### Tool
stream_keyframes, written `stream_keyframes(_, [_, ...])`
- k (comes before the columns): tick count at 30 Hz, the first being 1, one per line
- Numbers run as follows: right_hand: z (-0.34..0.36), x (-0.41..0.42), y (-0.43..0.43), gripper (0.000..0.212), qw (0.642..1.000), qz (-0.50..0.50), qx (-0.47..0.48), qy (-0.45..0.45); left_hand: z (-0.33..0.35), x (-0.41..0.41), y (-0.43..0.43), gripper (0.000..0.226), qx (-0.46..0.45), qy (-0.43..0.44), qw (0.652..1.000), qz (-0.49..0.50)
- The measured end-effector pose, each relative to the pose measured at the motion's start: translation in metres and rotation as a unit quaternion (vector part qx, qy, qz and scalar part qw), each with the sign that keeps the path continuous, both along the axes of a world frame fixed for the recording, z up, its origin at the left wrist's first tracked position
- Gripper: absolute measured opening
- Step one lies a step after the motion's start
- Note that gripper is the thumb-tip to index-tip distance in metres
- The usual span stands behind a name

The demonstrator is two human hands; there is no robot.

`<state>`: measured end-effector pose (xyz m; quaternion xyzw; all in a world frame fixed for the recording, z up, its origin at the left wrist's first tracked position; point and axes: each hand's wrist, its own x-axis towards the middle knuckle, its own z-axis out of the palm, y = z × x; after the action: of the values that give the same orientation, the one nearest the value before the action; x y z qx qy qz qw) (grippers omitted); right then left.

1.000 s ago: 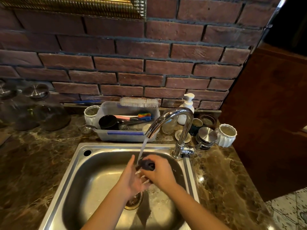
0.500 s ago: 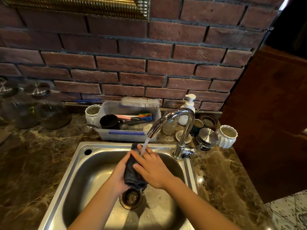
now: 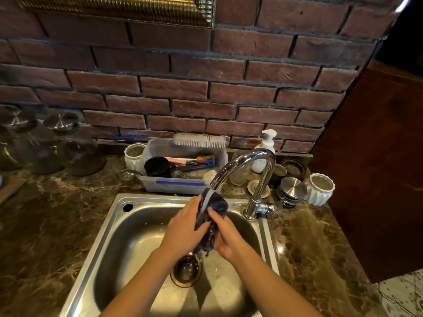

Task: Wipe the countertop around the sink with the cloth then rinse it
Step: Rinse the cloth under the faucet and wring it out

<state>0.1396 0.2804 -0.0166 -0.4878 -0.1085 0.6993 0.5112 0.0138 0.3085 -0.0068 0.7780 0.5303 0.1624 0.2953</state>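
Observation:
A dark wet cloth (image 3: 214,209) is pressed between my left hand (image 3: 183,229) and my right hand (image 3: 226,236) over the steel sink (image 3: 114,225). Water runs from the chrome tap (image 3: 258,170) onto the cloth's upper end, just below the spout. The cloth's lower end hangs above the drain (image 3: 186,269). The brown marble countertop (image 3: 57,213) surrounds the sink on both sides.
A clear plastic tub (image 3: 183,181) with a brush, a black cup and utensils stands behind the sink. A soap pump bottle (image 3: 263,152), metal lids and white ribbed cups (image 3: 319,188) sit right of the tap. Glass jars (image 3: 75,147) stand at left. A wooden cabinet rises at right.
The cloth went from a small bundle in my fingers to a long strip held between both palms. It now sits higher, right under the spout, and my hands have shifted along it.

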Motion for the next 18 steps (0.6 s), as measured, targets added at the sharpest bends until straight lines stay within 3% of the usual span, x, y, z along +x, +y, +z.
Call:
stream_keyframes(1, [-0.001,0.005,0.002,0.029,1.000,0.000,0.007,-0.008,-0.005,-0.004,0.000,0.074,0.011,0.064,0.998,-0.001])
stream_keyframes(3, [0.003,0.007,0.002,0.025,1.000,0.011,0.014,-0.026,-0.013,-0.007,-0.006,0.085,0.118,0.212,0.970,0.007])
stream_keyframes(5, [-0.001,0.006,0.004,0.025,0.997,0.035,0.003,-0.073,-0.012,-0.005,-0.010,0.094,0.146,0.247,0.958,-0.010])
stream_keyframes(7, [-0.010,0.002,0.003,0.028,0.994,0.053,-0.003,-0.093,-0.020,0.000,-0.015,0.094,0.072,0.223,0.971,-0.047])
stream_keyframes(9, [-0.018,-0.003,-0.001,0.031,0.998,0.044,-0.006,-0.046,-0.021,0.001,-0.018,0.093,0.001,0.191,0.979,-0.068])
stream_keyframes(13, [-0.019,-0.003,-0.002,0.039,0.999,0.016,-0.017,0.039,-0.026,-0.010,-0.024,0.085,0.018,0.137,0.986,-0.096])
stream_keyframes(18, [-0.020,-0.004,0.009,0.027,0.998,-0.025,-0.037,-0.043,-0.026,-0.014,-0.039,0.066,0.074,0.068,0.987,-0.124])
